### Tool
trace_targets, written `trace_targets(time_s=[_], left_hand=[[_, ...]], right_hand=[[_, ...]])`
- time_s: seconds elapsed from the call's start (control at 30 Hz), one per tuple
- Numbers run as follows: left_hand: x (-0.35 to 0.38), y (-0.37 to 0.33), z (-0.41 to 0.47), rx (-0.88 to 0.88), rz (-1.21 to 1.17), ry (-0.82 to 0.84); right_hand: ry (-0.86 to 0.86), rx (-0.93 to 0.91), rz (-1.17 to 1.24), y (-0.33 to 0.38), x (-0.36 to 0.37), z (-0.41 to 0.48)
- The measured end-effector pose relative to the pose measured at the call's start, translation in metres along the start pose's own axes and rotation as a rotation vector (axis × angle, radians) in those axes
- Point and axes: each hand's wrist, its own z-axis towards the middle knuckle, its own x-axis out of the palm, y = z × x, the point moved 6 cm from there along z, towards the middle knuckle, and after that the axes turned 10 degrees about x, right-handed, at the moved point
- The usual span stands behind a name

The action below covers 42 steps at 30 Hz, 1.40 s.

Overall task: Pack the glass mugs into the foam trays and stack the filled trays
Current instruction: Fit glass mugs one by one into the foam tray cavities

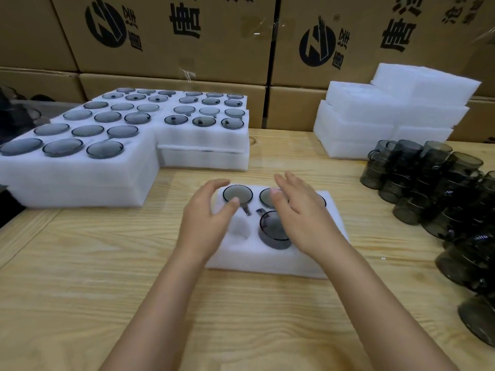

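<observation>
A white foam tray [257,259] lies on the wooden table in front of me. Smoky glass mugs sit in its far row, one at the left [237,193] and one in the middle [267,196]; a third at the right is mostly hidden. Another mug [273,231] sits tilted and only partly sunk in the near middle pocket. The near left pocket [239,226] is empty. My left hand [206,218] hovers open over the tray's left side. My right hand [300,215] hovers open over its right side, holding nothing.
Filled foam trays [80,167] are stacked at the left and back left. Empty foam trays [388,116] are piled at the back right. Loose dark mugs [442,199] are heaped along the right edge. Cardboard boxes [174,36] wall the back.
</observation>
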Motion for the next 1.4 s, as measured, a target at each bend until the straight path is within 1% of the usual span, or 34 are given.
trace_targets(time_s=[0.1,0.17,0.23,0.33,0.5,0.6,0.67,0.8,0.9,0.97,1.03,1.13,1.23,1.33,1.4], left_hand=[[0.001,0.027,-0.004,-0.2,-0.398,0.005],[0.005,0.037,-0.007,-0.246,-0.523,0.0],[0.007,0.041,-0.006,-0.248,-0.545,-0.003],[0.007,0.047,-0.004,-0.266,-0.574,-0.05],[0.008,0.048,-0.007,-0.293,-0.6,-0.071],[0.006,0.051,-0.008,-0.312,-0.619,-0.09],[0.005,0.054,-0.007,-0.329,-0.64,-0.085],[0.006,0.057,-0.002,-0.374,-0.734,-0.064],[0.007,0.057,-0.001,-0.385,-0.744,-0.061],[0.008,0.057,-0.001,-0.385,-0.749,-0.051],[0.008,0.057,-0.001,-0.372,-0.756,-0.045],[0.008,0.057,0.001,-0.37,-0.761,-0.04],[0.009,0.057,0.001,-0.379,-0.768,-0.037],[0.01,0.056,0.0,-0.387,-0.769,-0.028],[0.01,0.057,0.001,-0.393,-0.767,-0.027]], right_hand=[[0.135,0.028,-0.264,0.01,0.03,0.025],[0.195,0.052,-0.395,0.006,0.044,0.035],[0.213,0.054,-0.471,0.001,0.053,0.039],[0.154,0.038,-0.553,-0.003,0.06,0.037],[0.135,0.038,-0.559,-0.001,0.06,0.035],[0.134,0.029,-0.511,0.003,0.057,0.031],[0.069,0.002,-0.448,0.008,0.049,0.025],[-0.241,-0.144,-0.292,0.015,0.016,-0.001],[-0.422,-0.162,-0.291,-0.01,-0.012,-0.032],[-0.525,-0.065,-0.313,-0.044,-0.034,-0.049],[-0.554,0.095,-0.356,-0.084,-0.056,-0.053],[-0.451,0.346,-0.346,-0.129,-0.08,-0.034],[-0.433,0.483,-0.384,-0.149,-0.096,-0.008],[-0.387,0.69,-0.463,-0.169,-0.108,0.013],[-0.364,0.764,-0.536,-0.177,-0.116,0.023]])
